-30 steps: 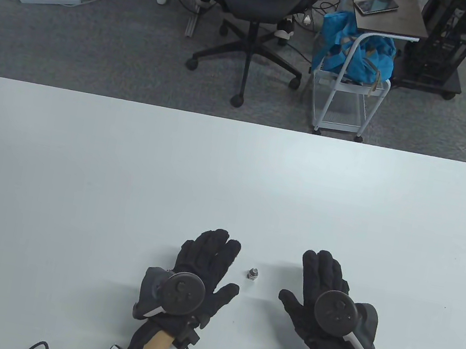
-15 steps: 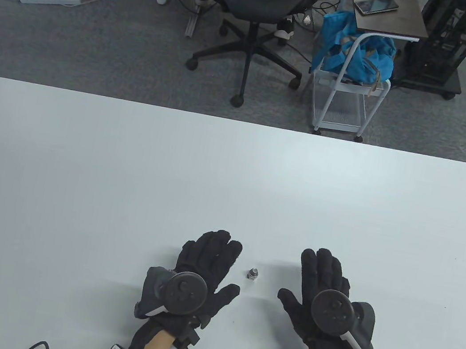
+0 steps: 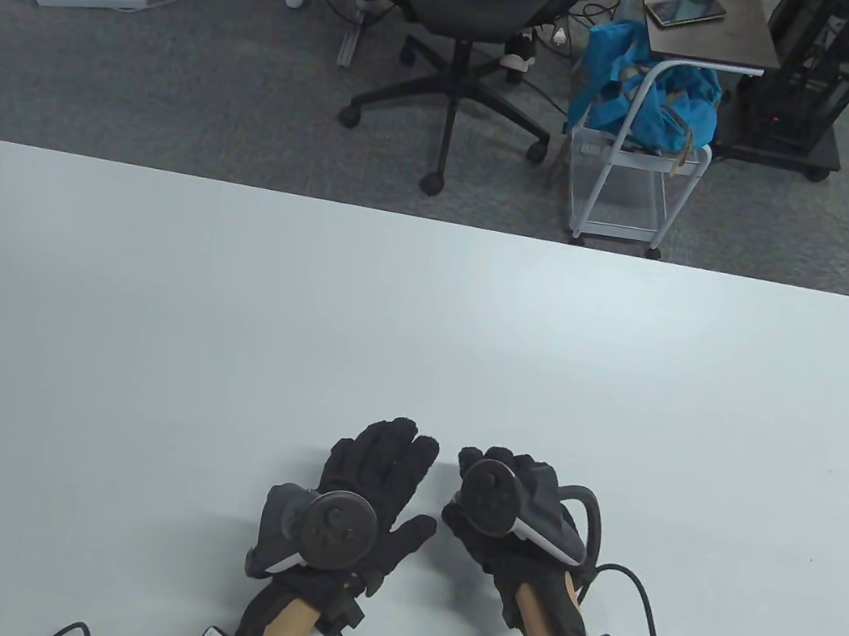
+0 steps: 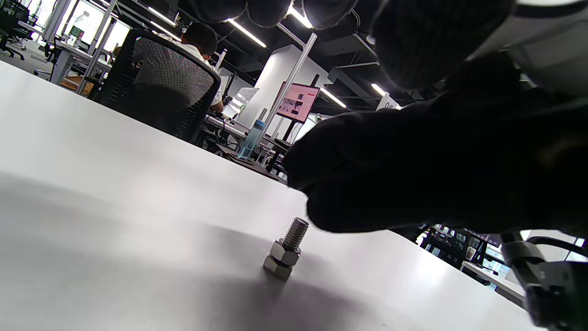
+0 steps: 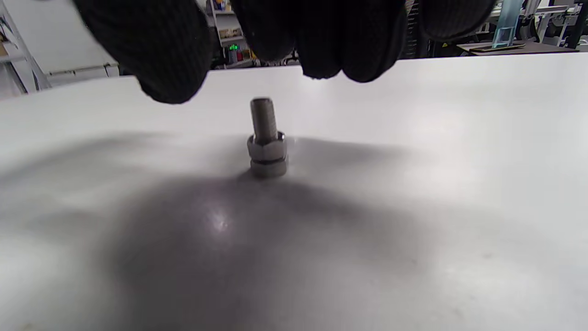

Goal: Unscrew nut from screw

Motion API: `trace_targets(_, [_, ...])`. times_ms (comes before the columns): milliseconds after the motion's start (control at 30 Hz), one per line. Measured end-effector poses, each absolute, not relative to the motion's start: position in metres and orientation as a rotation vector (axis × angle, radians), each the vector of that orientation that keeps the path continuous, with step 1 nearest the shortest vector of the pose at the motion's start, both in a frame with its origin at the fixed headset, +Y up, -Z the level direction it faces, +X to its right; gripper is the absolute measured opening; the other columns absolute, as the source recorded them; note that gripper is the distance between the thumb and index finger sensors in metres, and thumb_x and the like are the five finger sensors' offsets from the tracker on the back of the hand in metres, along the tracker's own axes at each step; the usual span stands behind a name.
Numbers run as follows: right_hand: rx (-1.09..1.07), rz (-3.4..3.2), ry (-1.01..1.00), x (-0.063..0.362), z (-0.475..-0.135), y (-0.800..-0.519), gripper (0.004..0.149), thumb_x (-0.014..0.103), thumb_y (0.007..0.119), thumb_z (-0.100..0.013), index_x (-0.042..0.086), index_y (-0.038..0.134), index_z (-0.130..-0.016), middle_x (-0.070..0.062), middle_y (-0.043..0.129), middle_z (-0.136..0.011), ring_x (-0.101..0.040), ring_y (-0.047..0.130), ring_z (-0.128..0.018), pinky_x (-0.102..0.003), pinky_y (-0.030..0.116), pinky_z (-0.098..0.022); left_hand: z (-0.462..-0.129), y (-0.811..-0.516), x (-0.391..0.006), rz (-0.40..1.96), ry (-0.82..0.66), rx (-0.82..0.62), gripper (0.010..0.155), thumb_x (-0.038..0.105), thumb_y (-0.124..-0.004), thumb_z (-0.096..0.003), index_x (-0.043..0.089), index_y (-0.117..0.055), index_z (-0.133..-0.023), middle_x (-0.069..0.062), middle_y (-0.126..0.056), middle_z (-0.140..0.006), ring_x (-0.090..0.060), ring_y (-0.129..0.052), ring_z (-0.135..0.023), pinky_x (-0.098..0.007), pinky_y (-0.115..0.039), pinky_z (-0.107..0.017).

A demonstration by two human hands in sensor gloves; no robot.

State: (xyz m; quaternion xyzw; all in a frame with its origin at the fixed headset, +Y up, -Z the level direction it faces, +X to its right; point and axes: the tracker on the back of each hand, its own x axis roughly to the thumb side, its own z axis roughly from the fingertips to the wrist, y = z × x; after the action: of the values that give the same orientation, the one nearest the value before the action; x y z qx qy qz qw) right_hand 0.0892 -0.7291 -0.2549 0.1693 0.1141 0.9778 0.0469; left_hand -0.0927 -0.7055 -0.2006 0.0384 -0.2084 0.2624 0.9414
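Both hands are empty: the left hand point(image 3: 359, 499) lies flat on the bench point(image 3: 148, 302), the right hand point(image 3: 494, 503) hovers loosely curled over the upright screw point(image 5: 263, 120). Pinch the shaft, leaving the nut point(image 5: 267, 148) free to turn.

The screw point(image 5: 263, 120) stands upright on its hex head on the bench point(image 5: 459, 138), threaded shank pointing up. The hex nut point(image 5: 267, 147) sits low on the shank, just above the head. Both are plain grey metal. In the right wrist view the assembly lies toward 11 o'clock from centre.
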Motion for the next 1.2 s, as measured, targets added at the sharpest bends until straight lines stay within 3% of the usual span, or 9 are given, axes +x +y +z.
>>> trace_targets(233, [0.501,3.080,0.520,0.072,-0.270,-0.751,0.069,0.046,0.083,-0.051,0.013,0.063,-0.107,-0.016,0.081,-0.092,-0.043,0.085,-0.075,-0.069,0.064,-0.063,-0.202,-0.707,-0.096,0.550,-0.401,0.070,0.084,0.052,-0.081,-0.0487,0.029,-0.040,-0.118,-0.016,-0.036,-0.125,-0.045,-0.042,-0.113,-0.073,-0.038,-0.074])
trace_targets(567, [0.562,3.135,0.430,0.064,-0.271,-0.756,0.051,0.036,0.085,-0.050,0.013,0.076,-0.095,-0.013,0.090,-0.078,-0.037,0.094,-0.060,-0.063,0.075,-0.058,-0.202,-0.708,-0.097,0.549,-0.394,0.074,0.084,0.052,-0.081,-0.0488,0.029,-0.040,-0.118,-0.016,-0.036,-0.125,-0.045,-0.042,-0.113,-0.073,-0.038,-0.074])
trace_targets(933, [0.385,2.831,0.131,0.096,-0.237,-0.714,0.052,0.037,0.083,-0.050,0.011,0.074,-0.095,-0.014,0.089,-0.078,-0.036,0.094,-0.059,-0.062,0.076,-0.057,-0.201,-0.715,-0.082,0.567,-0.449,0.073,0.079,0.050,-0.082,-0.0487,0.027,-0.047,-0.116,-0.016,-0.044,-0.123,-0.045,-0.048,-0.111,-0.073,-0.041,-0.073])
trace_targets(1200, [0.184,2.494,0.073,0.132,-0.213,-0.709,0.052,0.036,0.083,-0.051,0.010,0.073,-0.095,-0.015,0.089,-0.078,-0.036,0.093,-0.059,-0.063,0.076,-0.056,-0.198,-0.716,-0.067,0.596,-0.501,0.090,0.067,0.047,-0.082,-0.0488,0.024,-0.056,-0.106,-0.015,-0.058,-0.113,-0.041,-0.065,-0.100,-0.071,-0.046,-0.072])
